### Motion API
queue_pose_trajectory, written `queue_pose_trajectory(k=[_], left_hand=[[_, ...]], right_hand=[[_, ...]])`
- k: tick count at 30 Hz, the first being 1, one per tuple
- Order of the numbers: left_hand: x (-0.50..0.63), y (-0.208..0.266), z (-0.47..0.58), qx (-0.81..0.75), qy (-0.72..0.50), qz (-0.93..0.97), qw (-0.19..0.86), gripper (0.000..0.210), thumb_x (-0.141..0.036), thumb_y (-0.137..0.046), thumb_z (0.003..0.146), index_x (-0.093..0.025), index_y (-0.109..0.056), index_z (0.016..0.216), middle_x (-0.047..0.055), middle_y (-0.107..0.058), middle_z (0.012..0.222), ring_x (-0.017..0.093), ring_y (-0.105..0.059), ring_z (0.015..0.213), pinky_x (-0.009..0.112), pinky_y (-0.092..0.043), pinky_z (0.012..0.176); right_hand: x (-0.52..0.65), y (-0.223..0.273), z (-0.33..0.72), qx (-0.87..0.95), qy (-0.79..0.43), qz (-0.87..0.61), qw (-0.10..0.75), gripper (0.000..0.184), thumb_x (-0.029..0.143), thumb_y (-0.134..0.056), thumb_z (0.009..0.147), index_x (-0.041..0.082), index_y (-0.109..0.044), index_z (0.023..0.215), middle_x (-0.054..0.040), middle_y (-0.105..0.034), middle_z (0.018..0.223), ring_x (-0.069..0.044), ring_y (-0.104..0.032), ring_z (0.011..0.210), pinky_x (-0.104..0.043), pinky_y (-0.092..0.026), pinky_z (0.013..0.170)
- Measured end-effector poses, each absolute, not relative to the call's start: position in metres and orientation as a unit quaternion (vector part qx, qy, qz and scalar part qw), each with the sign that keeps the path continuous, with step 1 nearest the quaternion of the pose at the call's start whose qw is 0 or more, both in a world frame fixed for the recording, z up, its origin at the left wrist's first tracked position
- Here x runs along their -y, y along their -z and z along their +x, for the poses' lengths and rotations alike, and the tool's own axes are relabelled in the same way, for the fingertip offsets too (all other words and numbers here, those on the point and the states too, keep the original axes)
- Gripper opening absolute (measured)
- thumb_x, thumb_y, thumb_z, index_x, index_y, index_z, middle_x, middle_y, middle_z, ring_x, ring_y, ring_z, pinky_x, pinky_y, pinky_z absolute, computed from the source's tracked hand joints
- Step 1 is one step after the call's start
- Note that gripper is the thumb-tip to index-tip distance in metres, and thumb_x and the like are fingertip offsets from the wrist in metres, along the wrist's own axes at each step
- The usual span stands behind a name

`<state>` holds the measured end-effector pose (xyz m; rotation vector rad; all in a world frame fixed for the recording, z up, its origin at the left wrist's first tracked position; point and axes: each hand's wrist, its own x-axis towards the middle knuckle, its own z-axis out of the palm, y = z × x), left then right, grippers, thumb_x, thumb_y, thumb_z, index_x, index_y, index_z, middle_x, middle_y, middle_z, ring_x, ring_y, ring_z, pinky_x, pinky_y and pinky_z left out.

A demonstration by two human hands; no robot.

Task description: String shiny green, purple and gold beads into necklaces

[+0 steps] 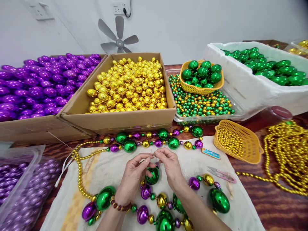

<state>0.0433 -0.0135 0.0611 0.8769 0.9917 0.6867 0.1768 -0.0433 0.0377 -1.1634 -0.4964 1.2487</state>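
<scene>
My left hand (133, 175) and my right hand (172, 165) meet over the cloth, thumbs and fingertips pinched. A thin, needle-like sliver (151, 151) sticks up from the left fingertips. What the right fingertips hold looks like fine thread, barely visible. Just below them hangs or lies a shiny green bead (154, 176), partly behind the left fingers. Around and under my forearms winds a strand of large beads, among them a purple bead (142, 214) and a gold bead (162, 200). A finished-looking bead necklace (130, 146) lies farther back, its small gold beads curving left.
Behind stand boxes of purple beads (50, 92) and gold beads (130, 94), a tray of small mixed beads (204, 106) and a foam box (240, 80). On the right are a yellow basket (252, 149), pink-handled snips (222, 175) and gold bead strings (286, 157). Bagged purple beads (36, 189) lie left.
</scene>
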Motion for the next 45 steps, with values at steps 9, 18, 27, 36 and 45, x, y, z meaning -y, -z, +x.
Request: queue_pose_trajectory(k=[9, 18, 27, 36, 45], left_hand=[[0.000, -0.059, 0.040, -0.452, -0.319, 0.421, 0.719, 0.038, -0.033, -0.066, 0.082, -0.022, -0.064, 0.118, -0.003, -0.050, 0.071, 0.004, -0.036, 0.049, 0.016, -0.018, 0.040], [-0.002, -0.059, 0.040, -0.429, -0.307, 0.411, 0.744, 0.038, -0.034, -0.065, 0.083, -0.025, -0.064, 0.120, -0.002, -0.048, 0.074, 0.004, -0.031, 0.049, 0.018, -0.012, 0.040], [0.001, -0.058, 0.037, -0.444, -0.307, 0.420, 0.730, 0.035, -0.033, -0.067, 0.082, -0.022, -0.067, 0.114, -0.003, -0.049, 0.068, 0.004, -0.030, 0.048, 0.019, -0.015, 0.042], [0.003, -0.057, 0.035, -0.454, -0.309, 0.430, 0.716, 0.035, -0.031, -0.068, 0.080, -0.019, -0.068, 0.113, -0.002, -0.050, 0.062, 0.005, -0.032, 0.048, 0.019, -0.018, 0.042], [0.002, -0.054, 0.035, -0.457, -0.310, 0.442, 0.707, 0.030, -0.032, -0.068, 0.080, -0.018, -0.070, 0.107, -0.004, -0.043, 0.056, 0.005, -0.032, 0.049, 0.017, -0.020, 0.043]], right_hand=[[0.028, -0.043, 0.184, 0.277, -0.546, -0.515, 0.600, 0.010, 0.021, -0.068, 0.070, 0.020, -0.069, 0.061, -0.0022, -0.064, 0.089, -0.019, -0.055, 0.091, -0.030, -0.038, 0.085], [0.021, -0.046, 0.181, 0.303, -0.556, -0.507, 0.585, 0.013, 0.019, -0.064, 0.072, 0.019, -0.066, 0.059, -0.0022, -0.064, 0.087, -0.018, -0.056, 0.086, -0.030, -0.041, 0.082], [0.023, -0.047, 0.178, 0.284, -0.572, -0.487, 0.596, 0.011, 0.017, -0.062, 0.072, 0.018, -0.065, 0.060, -0.0009, -0.062, 0.084, -0.016, -0.055, 0.084, -0.027, -0.040, 0.079], [0.025, -0.049, 0.178, 0.291, -0.575, -0.485, 0.591, 0.013, 0.018, -0.061, 0.072, 0.018, -0.062, 0.060, -0.0014, -0.061, 0.083, -0.016, -0.054, 0.081, -0.028, -0.040, 0.078], [0.024, -0.046, 0.178, 0.290, -0.576, -0.483, 0.592, 0.013, 0.018, -0.062, 0.071, 0.018, -0.062, 0.058, -0.0015, -0.060, 0.082, -0.016, -0.053, 0.080, -0.028, -0.040, 0.077]])
